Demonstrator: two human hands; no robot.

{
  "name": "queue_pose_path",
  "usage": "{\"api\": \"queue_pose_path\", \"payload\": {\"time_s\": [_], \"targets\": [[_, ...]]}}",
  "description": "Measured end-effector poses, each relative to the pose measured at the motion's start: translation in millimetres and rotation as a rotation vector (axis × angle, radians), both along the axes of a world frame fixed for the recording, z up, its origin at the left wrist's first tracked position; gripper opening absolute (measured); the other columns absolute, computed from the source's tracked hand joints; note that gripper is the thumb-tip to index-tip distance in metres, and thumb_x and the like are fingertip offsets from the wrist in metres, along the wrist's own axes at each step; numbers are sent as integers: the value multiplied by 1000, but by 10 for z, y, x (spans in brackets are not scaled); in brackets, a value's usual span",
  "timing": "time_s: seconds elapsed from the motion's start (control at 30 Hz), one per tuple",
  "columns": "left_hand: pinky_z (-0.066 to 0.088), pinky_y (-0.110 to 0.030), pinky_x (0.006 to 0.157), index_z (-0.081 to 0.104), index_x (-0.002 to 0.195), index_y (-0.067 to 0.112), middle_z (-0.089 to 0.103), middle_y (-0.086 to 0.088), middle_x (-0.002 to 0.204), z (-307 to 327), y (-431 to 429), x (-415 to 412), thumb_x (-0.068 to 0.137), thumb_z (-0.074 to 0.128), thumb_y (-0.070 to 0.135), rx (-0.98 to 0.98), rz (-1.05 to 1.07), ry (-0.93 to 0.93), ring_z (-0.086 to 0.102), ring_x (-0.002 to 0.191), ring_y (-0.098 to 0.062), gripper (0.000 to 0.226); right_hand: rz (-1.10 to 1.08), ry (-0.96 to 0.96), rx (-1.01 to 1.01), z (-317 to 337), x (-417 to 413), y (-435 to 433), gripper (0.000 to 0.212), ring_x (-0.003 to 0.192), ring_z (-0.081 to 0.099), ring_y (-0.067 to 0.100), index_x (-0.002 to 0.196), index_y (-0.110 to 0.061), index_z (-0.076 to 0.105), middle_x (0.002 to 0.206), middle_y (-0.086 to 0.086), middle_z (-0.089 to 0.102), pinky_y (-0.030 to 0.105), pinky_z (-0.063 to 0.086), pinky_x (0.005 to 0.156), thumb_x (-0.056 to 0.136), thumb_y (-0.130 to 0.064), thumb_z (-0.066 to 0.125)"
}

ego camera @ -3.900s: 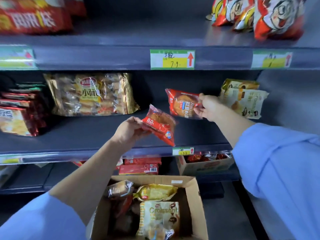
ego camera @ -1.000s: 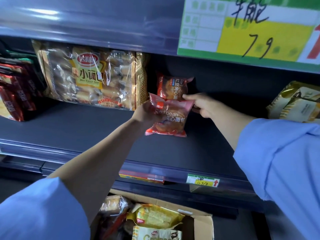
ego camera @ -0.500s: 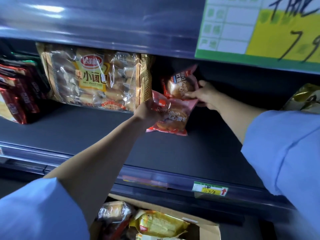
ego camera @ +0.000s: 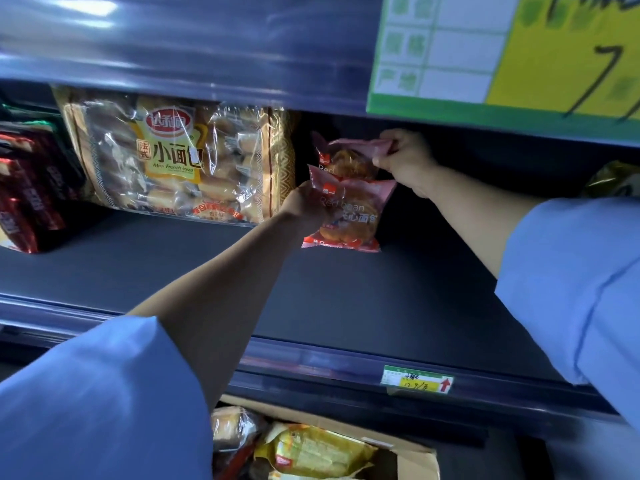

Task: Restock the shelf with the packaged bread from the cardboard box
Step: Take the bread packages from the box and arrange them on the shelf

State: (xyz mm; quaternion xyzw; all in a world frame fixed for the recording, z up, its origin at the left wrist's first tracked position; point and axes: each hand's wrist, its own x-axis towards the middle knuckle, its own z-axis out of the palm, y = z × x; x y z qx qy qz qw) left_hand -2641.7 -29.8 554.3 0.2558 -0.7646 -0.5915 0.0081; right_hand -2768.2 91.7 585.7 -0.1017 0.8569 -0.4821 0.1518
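Observation:
Two red-bean bread packets stand on the dark shelf [ego camera: 346, 299], near its back, one in front of the other. My left hand [ego camera: 304, 206] grips the left side of the front packet [ego camera: 349, 216], which stands upright with its bottom edge on the shelf. My right hand [ego camera: 403, 161] pinches the top right corner of the rear packet [ego camera: 346, 157], upright behind the front one and partly hidden by it. The cardboard box [ego camera: 419, 459] sits low in view, with several bread packets inside, among them a yellow one [ego camera: 311, 452].
A large bag of mini French bread [ego camera: 173, 161] stands just left of the two packets. Dark red packs [ego camera: 31, 195] fill the shelf's far left. A yellow pack [ego camera: 613, 180] shows at the right edge. The upper shelf's lip with a green price tag [ego camera: 502, 57] hangs close overhead.
Both hands pushed the two packets deeper, next to the French bread bag. The rear packet turned from tilted to upright, my right hand now holds its top corner, and my view moved closer.

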Motion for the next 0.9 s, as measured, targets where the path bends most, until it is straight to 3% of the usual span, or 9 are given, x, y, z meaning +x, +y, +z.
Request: {"api": "queue_pose_path", "payload": {"time_s": [0.07, 0.13, 0.23, 0.3, 0.37, 0.43, 0.57, 0.77, 0.9], "targets": [[56, -34, 88, 54, 122, 3, 64, -15, 111, -17, 25, -58, 81, 69, 5, -59, 43, 8, 64, 99, -30, 44, -17, 19, -59, -10, -2, 37, 36, 105, 56, 23, 125, 2, 55, 120, 15, 60, 37, 43, 101, 93, -14, 59], [53, -44, 93, 53, 120, 0, 64, -20, 116, 1, 74, -82, 76, 74, 7, -157, 93, -16, 62, 106, -33, 49, -38, 26, -106, -29, -15, 86, 35, 98, 51, 18, 125, -2, 56, 112, 8, 56, 33, 46, 91, 96, -21, 55], [53, -41, 92, 50, 125, 1, 64, -17, 118, 8, 106, -111, 76, 75, 12, -168, 138, -23, 62, 108, -31, 56, -66, 67, -151, -82, -45, 144, 31, 78, 49, 8, 122, -6, 58, 103, 4, 53, 16, 38, 66, 99, -23, 47], [54, -38, 89, 53, 123, 3, 66, -15, 114, 2, 100, -119, 73, 76, 15, -176, 141, -25, 64, 105, -30, 56, -94, 102, -147, -112, -49, 165, 19, 72, 45, 4, 108, -14, 62, 91, -2, 52, 11, 31, 61, 99, -22, 46], [54, -35, 82, 56, 120, 5, 67, -15, 111, -7, 95, -100, 69, 76, 15, -196, 148, -27, 65, 103, -32, 56, -145, 141, -137, -132, -29, 190, 11, 72, 45, 5, 96, -20, 59, 81, -5, 51, 14, 33, 60, 98, -22, 49], [52, -30, 79, 53, 121, 6, 66, -12, 114, 50, 123, -15, 68, 76, 12, -219, 171, -19, 64, 104, -30, 58, -188, 186, -104, -146, 19, 227, 18, 81, 50, 13, 101, -13, 65, 87, 2, 56, 24, 40, 68, 95, -25, 52], [29, -14, 55, 51, 125, 7, 61, -6, 109, 179, 149, 216, 80, 67, 13, -363, 164, -39, 54, 92, -18, 48, -203, 195, -51, -128, 225, 288, 27, 84, 55, 18, 106, -8, 67, 87, 2, 59, 33, 46, 77, 93, -26, 54], [42, -27, 69, 65, 106, 5, 65, -14, 100, 333, 296, 730, 82, 52, -1, -343, 146, 46, 61, 95, -30, 28, -207, 136, -113, -73, 854, 409, 15, 80, 58, 17, 96, -15, 67, 84, 2, 62, 31, 45, 70, 93, -21, 54], [36, -27, 63, 68, 92, 3, 55, -11, 81, 202, 422, 1155, 85, 51, 3, -323, -17, 24, 46, 75, -19, 18, -203, 50, -141, -26, 1531, 596, 14, 56, 56, 12, 83, -19, 58, 69, -2, 58, 22, 45, 53, 94, -18, 51]]}}
